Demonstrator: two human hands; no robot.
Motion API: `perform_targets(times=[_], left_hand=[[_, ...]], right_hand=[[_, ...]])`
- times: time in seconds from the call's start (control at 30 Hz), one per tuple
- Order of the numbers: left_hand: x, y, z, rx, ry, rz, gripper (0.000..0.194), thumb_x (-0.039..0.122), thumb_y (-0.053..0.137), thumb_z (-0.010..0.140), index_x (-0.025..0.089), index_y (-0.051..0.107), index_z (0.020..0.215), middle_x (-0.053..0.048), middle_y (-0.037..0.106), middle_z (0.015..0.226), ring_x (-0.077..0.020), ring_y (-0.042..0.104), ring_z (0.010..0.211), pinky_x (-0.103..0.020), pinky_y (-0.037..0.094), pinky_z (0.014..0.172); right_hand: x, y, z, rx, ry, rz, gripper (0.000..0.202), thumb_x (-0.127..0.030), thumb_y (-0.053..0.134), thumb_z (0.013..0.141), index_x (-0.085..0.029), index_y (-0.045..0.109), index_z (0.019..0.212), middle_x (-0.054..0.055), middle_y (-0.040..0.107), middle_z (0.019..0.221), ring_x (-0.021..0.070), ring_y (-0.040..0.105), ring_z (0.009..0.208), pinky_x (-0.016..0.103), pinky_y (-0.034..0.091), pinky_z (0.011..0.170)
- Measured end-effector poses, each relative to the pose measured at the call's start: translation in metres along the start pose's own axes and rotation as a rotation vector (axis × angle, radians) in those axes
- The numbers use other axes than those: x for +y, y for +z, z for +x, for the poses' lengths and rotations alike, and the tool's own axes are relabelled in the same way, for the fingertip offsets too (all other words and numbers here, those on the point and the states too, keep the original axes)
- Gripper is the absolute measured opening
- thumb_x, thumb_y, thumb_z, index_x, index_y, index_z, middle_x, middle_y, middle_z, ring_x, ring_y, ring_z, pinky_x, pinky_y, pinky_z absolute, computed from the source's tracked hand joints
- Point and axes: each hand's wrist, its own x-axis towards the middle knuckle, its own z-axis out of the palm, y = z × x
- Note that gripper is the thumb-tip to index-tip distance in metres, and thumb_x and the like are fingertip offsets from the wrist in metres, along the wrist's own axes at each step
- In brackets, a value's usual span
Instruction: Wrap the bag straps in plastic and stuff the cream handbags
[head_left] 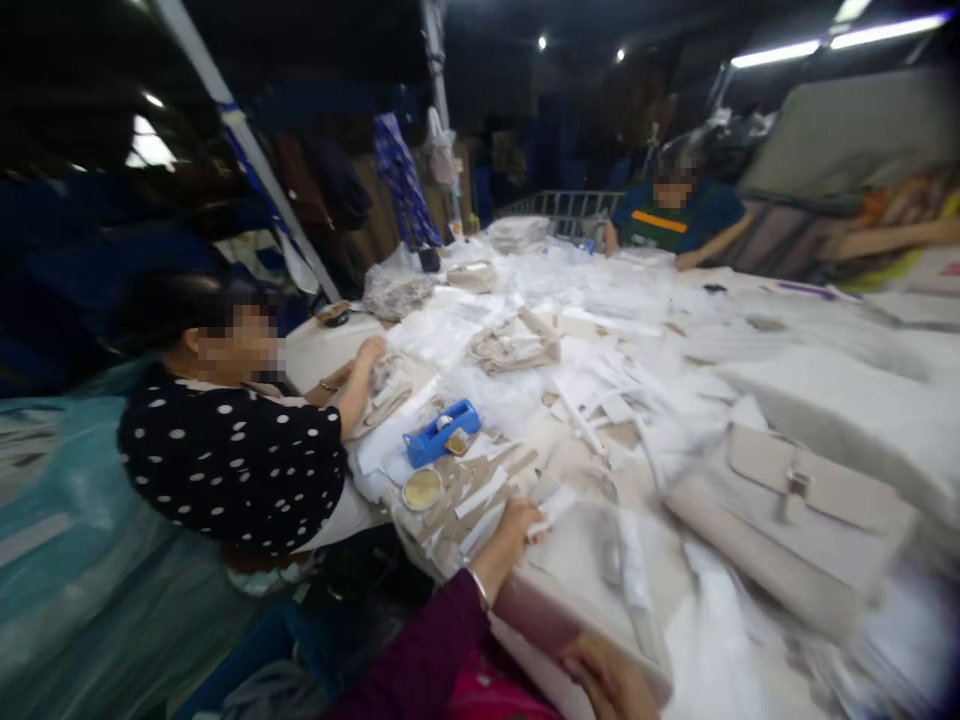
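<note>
My left hand [517, 528], in a purple sleeve with a bangle at the wrist, reaches over the near left corner of a pale beige bag [570, 565]. Its fingers are curled in against a whitish piece, too blurred to name. At the bottom edge, my right hand [611, 675] is against the near side of the same bag, its fingers smeared by motion. A white strip [636, 575] lies across the bag. Left of my left hand are loose strips of paper and card [480, 495], a round yellowish tin or roll [422, 489] and a blue tape dispenser [442, 432].
A beige flap bag with a metal clasp [799, 485] lies to the right. White wrapping [517, 395] and more beige bags [514, 340] cover the table. A person in a dotted top [232, 450] handles a bag at left; another person [671, 215] works at the far end.
</note>
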Motion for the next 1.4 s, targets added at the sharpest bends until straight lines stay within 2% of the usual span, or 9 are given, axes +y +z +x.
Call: perform_targets(times=[0.13, 0.33, 0.57, 0.73, 0.9, 1.03, 1.23, 1.3, 1.4], left_hand=[[-0.001, 0.003, 0.013, -0.088, -0.008, 0.049, 0.022, 0.019, 0.062, 0.059, 0.016, 0.052, 0.078, 0.001, 0.058, 0.06, -0.0102, 0.053, 0.05, -0.018, 0.029, 0.042], [-0.002, -0.001, 0.014, -0.173, 0.06, 0.066, 0.026, 0.024, 0.066, 0.059, 0.017, 0.049, 0.078, 0.002, 0.059, 0.059, -0.0062, 0.048, 0.041, -0.017, 0.029, 0.04], [-0.003, 0.001, 0.018, -0.172, 0.07, 0.037, 0.028, 0.02, 0.069, 0.057, 0.016, 0.049, 0.077, 0.001, 0.059, 0.057, -0.0074, 0.048, 0.039, -0.017, 0.026, 0.038], [-0.005, 0.0, 0.018, -0.131, 0.092, 0.038, 0.026, 0.017, 0.067, 0.058, 0.016, 0.052, 0.078, -0.001, 0.061, 0.058, -0.0077, 0.048, 0.038, -0.018, 0.028, 0.038], [-0.002, 0.003, 0.014, -0.158, 0.088, 0.069, 0.028, 0.016, 0.071, 0.054, 0.014, 0.053, 0.076, -0.001, 0.061, 0.057, -0.0072, 0.048, 0.039, -0.016, 0.025, 0.037], [0.001, 0.004, 0.019, -0.219, 0.092, 0.076, 0.029, 0.017, 0.073, 0.051, 0.012, 0.055, 0.073, -0.002, 0.062, 0.059, -0.0063, 0.046, 0.039, -0.016, 0.023, 0.036], [-0.002, 0.003, 0.029, -0.212, 0.087, 0.102, 0.027, 0.018, 0.071, 0.052, 0.013, 0.054, 0.073, -0.002, 0.062, 0.059, -0.0063, 0.046, 0.038, -0.016, 0.022, 0.035], [-0.001, 0.002, 0.021, -0.188, 0.104, 0.088, 0.026, 0.017, 0.07, 0.053, 0.014, 0.053, 0.072, -0.001, 0.061, 0.058, -0.0075, 0.049, 0.04, -0.016, 0.025, 0.036], [0.001, 0.003, 0.008, -0.132, 0.15, 0.058, 0.027, 0.018, 0.069, 0.054, 0.015, 0.054, 0.076, -0.001, 0.062, 0.064, -0.0126, 0.059, 0.053, -0.017, 0.034, 0.041]], right_hand=[[-0.018, 0.019, -0.049, -0.099, 0.292, 0.239, 0.03, -0.041, 0.045, 0.082, -0.022, 0.054, 0.062, 0.002, 0.058, 0.065, 0.0179, 0.054, 0.065, 0.029, 0.041, 0.062], [-0.028, 0.023, -0.071, 0.018, 0.573, 0.473, 0.024, -0.037, 0.051, 0.074, -0.019, 0.045, 0.058, -0.003, 0.043, 0.056, 0.0129, 0.04, 0.06, 0.026, 0.032, 0.06], [-0.032, 0.021, -0.082, 0.068, 0.616, 0.529, 0.021, -0.034, 0.051, 0.073, -0.018, 0.048, 0.06, -0.002, 0.045, 0.057, 0.0133, 0.041, 0.061, 0.026, 0.032, 0.061], [-0.055, -0.001, -0.064, 0.147, 0.51, 0.503, 0.02, -0.032, 0.049, 0.077, -0.018, 0.056, 0.065, 0.0, 0.054, 0.063, 0.0153, 0.048, 0.066, 0.026, 0.037, 0.065], [-0.09, -0.008, -0.043, -0.028, 0.283, 0.595, 0.016, -0.022, 0.055, 0.073, -0.019, 0.07, 0.079, 0.001, 0.065, 0.074, 0.0144, 0.056, 0.069, 0.024, 0.041, 0.067], [-0.056, -0.025, -0.071, 0.371, 0.497, 0.473, 0.021, -0.03, 0.054, 0.077, -0.016, 0.068, 0.07, 0.001, 0.059, 0.062, 0.0141, 0.053, 0.063, 0.025, 0.04, 0.063], [0.011, -0.114, -0.184, 1.166, 0.855, 0.056, 0.046, -0.056, 0.056, 0.07, -0.014, 0.069, 0.086, 0.008, 0.067, 0.086, 0.0223, 0.058, 0.081, 0.034, 0.045, 0.076], [0.025, -0.136, -0.217, 1.241, 0.942, 0.02, 0.053, -0.06, 0.055, 0.065, -0.016, 0.068, 0.089, 0.011, 0.068, 0.091, 0.0258, 0.06, 0.083, 0.038, 0.048, 0.075], [0.047, -0.146, -0.246, 1.12, 1.027, 0.136, 0.045, -0.06, 0.06, 0.058, -0.023, 0.068, 0.084, 0.011, 0.069, 0.084, 0.0318, 0.064, 0.086, 0.043, 0.051, 0.074]])
